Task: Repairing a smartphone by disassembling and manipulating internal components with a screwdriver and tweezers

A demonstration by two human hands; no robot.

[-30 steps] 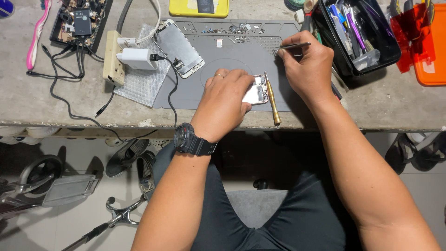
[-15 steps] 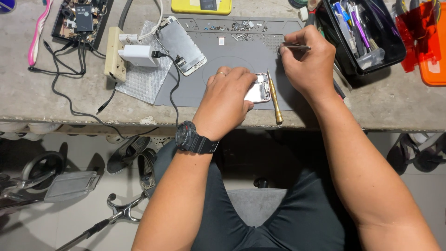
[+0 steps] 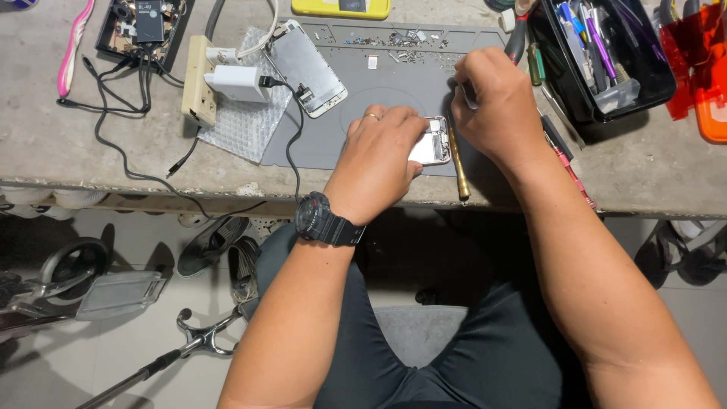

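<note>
Left hand (image 3: pixel 379 163) clamped on one opened phone (image 3: pixel 432 144); right hand (image 3: pixel 496 102) pinching one thin tool (image 3: pixel 466 95) (tip hidden); one brass screwdriver (image 3: pixel 457 167) alongside.

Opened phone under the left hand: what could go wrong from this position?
The opened phone lies near the front edge of the grey mat; a slip of the left hand could push it off the bench. The loose screws at the mat's far edge are uncontained and may scatter if brushed. The brass-coloured driver beside the phone overhangs the mat and could roll off if the right hand nudges it.
</note>
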